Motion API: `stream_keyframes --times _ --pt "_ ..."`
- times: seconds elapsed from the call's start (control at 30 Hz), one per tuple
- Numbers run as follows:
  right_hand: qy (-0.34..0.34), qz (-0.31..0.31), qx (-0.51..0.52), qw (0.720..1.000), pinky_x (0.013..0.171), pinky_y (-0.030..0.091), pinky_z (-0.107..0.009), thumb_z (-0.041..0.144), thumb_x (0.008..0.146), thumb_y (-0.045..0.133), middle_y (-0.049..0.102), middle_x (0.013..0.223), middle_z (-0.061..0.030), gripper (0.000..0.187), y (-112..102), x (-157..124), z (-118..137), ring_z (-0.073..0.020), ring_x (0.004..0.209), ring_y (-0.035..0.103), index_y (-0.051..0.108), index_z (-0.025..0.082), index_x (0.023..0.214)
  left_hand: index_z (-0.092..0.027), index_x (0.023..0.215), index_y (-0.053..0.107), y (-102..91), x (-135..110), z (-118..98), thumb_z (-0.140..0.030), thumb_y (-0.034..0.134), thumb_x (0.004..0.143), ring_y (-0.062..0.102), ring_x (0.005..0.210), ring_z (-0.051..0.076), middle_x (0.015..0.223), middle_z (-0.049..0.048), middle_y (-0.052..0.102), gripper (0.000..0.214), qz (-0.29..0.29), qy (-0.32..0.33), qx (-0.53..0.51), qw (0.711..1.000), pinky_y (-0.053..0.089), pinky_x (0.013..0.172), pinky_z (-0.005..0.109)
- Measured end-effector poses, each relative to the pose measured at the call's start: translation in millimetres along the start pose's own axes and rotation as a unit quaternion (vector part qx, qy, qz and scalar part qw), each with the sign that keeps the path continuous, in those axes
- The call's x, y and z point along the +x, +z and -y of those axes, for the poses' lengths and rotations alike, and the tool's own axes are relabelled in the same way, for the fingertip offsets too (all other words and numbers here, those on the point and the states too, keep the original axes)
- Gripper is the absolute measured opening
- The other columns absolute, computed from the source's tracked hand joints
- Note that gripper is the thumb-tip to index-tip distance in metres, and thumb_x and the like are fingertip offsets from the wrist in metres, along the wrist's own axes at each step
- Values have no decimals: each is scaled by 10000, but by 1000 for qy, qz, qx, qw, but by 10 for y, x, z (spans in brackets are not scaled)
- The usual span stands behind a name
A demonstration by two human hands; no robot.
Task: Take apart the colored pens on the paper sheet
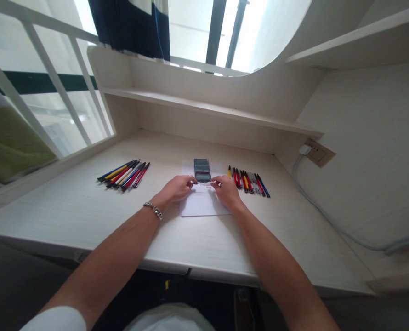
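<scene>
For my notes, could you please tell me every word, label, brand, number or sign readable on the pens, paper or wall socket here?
None can be read. Any printing on the pens is too small to read; the sheet of paper and wall socket show none legible.

Pen (pixel 201 182) details too small to tell

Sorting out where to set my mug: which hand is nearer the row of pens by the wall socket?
Right hand: it sits just in front of the near end of the row of pens. The left hand is farther away, over the paper sheet.
</scene>
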State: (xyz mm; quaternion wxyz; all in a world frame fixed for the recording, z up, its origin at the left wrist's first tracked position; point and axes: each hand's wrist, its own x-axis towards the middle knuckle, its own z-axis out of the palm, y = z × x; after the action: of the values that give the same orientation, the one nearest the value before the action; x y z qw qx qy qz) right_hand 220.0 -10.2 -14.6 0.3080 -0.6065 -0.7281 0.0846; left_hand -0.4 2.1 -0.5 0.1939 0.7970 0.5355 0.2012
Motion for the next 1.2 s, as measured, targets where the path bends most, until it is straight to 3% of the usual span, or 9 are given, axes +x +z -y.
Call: stream_keyframes --times 0.1,0.27,0.4,0.7,1.03,1.2 --pt "-42 -15 39 998 842 467 -292 179 903 652 721 981 -72 188 -45 -15 5 -173 846 638 786 214 1030 -205 1159 737 2 -22 -42 -181 534 896 687 882 197 1032 88 773 333 4 11 0 1000 485 747 250" --pt "-81 23 28 996 866 460 -311 175 900 665 733 980 -80 172 -53 -50 89 -198 923 637 801 234 987 -210 1165 733 43 -48 -98 -183 518 902 692 951 197 1096 80 767 341 11 47 -25 999 497 811 256" --pt "-67 30 8 997 867 457 -308 163 899 646 740 954 -71 169 -114 -20 88 -198 916 635 801 222 929 -208 1162 736 29 -39 -79 -172 538 885 693 882 189 1008 68 775 343 10 43 -29 999 497 774 251" --pt "44 31 34 998 790 467 -275 173 863 668 765 908 -66 130 -246 3 -114 -184 848 670 790 178 907 -186 1190 718 -26 17 38 -249 529 910 685 853 210 977 94 767 344 -48 19 -38 998 495 775 292" --pt "23 44 -75 996 846 446 -300 203 900 622 708 1013 -116 197 -49 -29 -63 -221 945 630 802 208 980 -175 1019 743 -43 -22 -40 -301 599 889 689 831 201 927 76 771 231 -43 31 -58 997 498 757 292" --pt "12 9 45 999 839 457 -294 236 931 576 722 931 -77 196 -46 -17 4 -192 885 634 761 177 957 -183 1047 761 6 -22 -41 -288 607 890 690 837 198 934 72 772 244 -38 50 -77 995 518 799 294"
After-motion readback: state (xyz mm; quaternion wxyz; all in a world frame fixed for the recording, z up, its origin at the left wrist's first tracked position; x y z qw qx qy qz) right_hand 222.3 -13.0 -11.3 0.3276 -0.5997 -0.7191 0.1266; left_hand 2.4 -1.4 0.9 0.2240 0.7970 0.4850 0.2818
